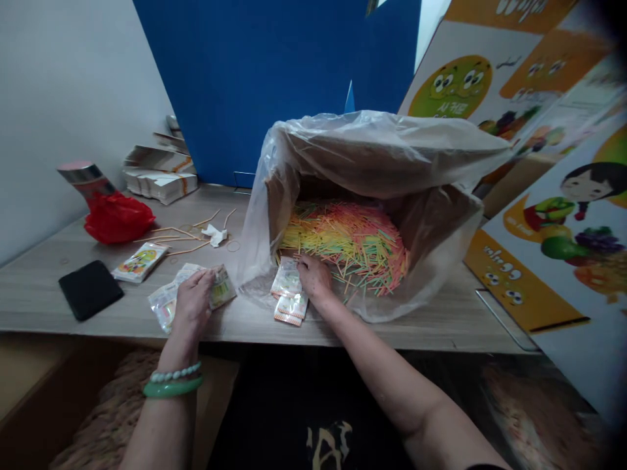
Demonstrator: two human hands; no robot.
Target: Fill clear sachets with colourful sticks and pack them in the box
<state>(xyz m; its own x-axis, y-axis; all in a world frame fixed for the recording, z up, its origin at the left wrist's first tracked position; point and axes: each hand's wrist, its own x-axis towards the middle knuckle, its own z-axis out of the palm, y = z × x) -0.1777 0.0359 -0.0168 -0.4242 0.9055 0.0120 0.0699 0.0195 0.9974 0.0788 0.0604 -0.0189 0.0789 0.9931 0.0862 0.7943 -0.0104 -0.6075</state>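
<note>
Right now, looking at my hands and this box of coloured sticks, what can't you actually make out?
Head view only:
- Right hand fingers: curled into the multicoloured thin sticks, so any grip is hidden.
- Left hand covers the clear printed plastic packets; their print is too small to read.
- The plastic-lined cardboard box: the bag's draped film hides its back.
- Red plastic bag: contents unseen.
</note>
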